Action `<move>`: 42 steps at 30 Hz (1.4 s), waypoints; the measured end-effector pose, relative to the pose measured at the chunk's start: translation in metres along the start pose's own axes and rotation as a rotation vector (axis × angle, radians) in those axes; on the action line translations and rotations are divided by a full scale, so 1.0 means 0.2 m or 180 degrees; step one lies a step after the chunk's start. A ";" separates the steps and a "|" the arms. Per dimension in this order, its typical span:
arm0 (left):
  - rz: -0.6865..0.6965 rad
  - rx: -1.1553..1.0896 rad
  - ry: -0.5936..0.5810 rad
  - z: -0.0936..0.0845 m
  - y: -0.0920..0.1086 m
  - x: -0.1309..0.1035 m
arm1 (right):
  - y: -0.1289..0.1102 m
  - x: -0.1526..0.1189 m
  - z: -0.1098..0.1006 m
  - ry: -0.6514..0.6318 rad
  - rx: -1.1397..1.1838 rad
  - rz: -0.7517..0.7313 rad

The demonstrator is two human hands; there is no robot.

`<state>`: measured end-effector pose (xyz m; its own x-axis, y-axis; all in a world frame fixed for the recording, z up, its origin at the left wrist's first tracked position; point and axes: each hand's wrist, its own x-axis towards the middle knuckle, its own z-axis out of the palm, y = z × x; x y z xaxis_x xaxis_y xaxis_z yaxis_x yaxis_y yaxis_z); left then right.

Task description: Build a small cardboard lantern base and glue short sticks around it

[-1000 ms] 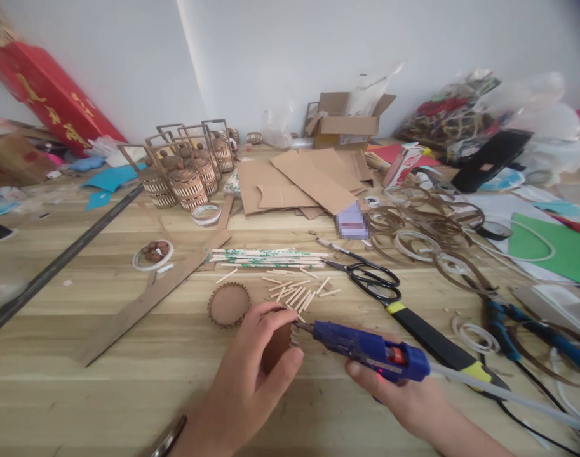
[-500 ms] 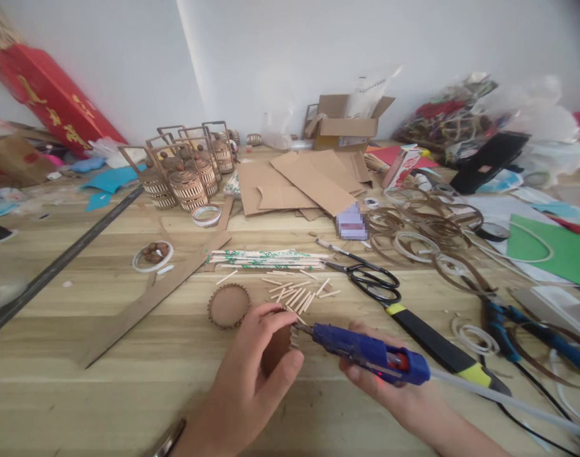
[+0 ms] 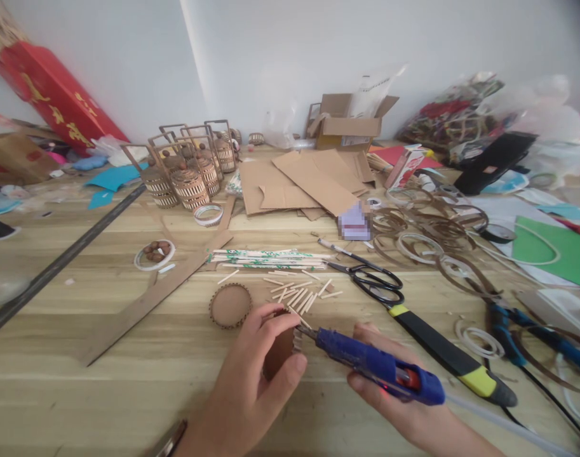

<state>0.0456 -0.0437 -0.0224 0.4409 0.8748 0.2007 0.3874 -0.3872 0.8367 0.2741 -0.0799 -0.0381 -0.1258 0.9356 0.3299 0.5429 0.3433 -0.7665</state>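
My left hand [image 3: 256,374] is closed around a small round cardboard piece [image 3: 281,349] with short sticks along its edge, tilted up on its side. In my right hand [image 3: 389,393] is a blue hot glue gun [image 3: 373,362], its red light on and a clear glue stick running out of the back. The gun's nozzle points left, at the edge of the held piece; whether it touches I cannot tell. A similar cardboard ring [image 3: 230,306] lies just beyond my left hand. Several short wooden sticks [image 3: 302,297] are scattered past the nozzle.
Paper-wrapped chopsticks [image 3: 270,258], black scissors [image 3: 373,279] and a black-yellow cutter [image 3: 449,352] lie ahead and to the right. Pliers [image 3: 506,330] and coiled strips [image 3: 427,222] are farther right. Small lidded baskets [image 3: 190,187] and cardboard sheets [image 3: 294,181] stand or lie behind.
The glue gun and my right hand have moved slightly right and down. My left hand keeps its grip on the cardboard piece. The whole view has shifted a little.
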 end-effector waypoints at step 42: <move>-0.0039 -0.0066 0.0096 0.01 0.00 -0.01 | 0.00 -0.01 0.00 0.0016 -0.0187 -0.0081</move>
<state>0.0463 -0.0454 -0.0230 0.4114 0.8880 0.2054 0.3757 -0.3705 0.8494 0.2732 -0.0822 -0.0386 -0.1361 0.9261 0.3519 0.5874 0.3614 -0.7241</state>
